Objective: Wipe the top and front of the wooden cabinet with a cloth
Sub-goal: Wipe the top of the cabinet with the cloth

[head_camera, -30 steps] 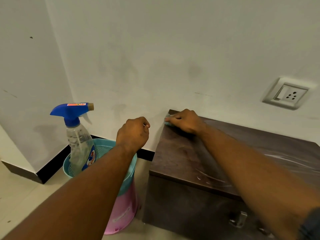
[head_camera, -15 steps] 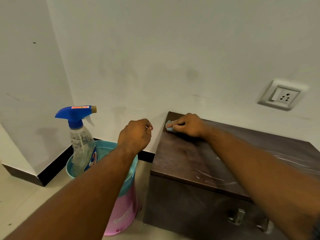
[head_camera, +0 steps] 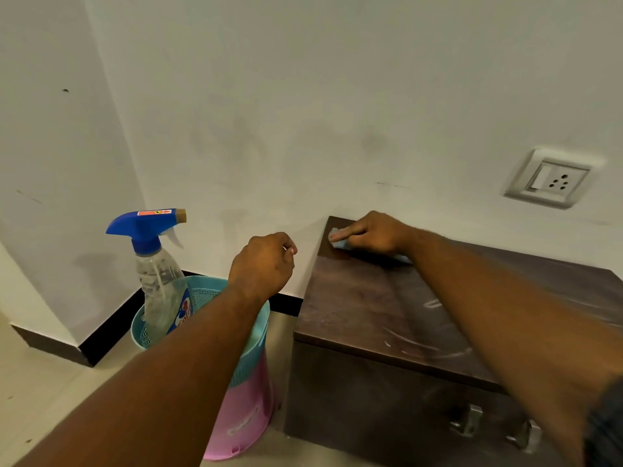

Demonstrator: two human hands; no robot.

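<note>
My right hand (head_camera: 369, 232) is on the cloth (head_camera: 340, 244), fingers bent over it and pressing it down on top of the cabinet (head_camera: 371, 308), right at the back left corner by the wall (head_camera: 303, 96). The cloth's light blue and mostly hidden under my hand. The top has some whitish streaks nearer the front edge. My left hand (head_camera: 261, 264) is up in the air beside the cabinet, curled into a fist with nothing in it, not touching anything. Under it there's a teal basket (head_camera: 202, 291) sitting on a pink one (head_camera: 242, 416), with a spray bottle (head_camera: 158, 274) standing in it. Metal handles (head_camera: 467, 421) on the cabinet front, socket (head_camera: 549, 178) on the wall above.
</note>
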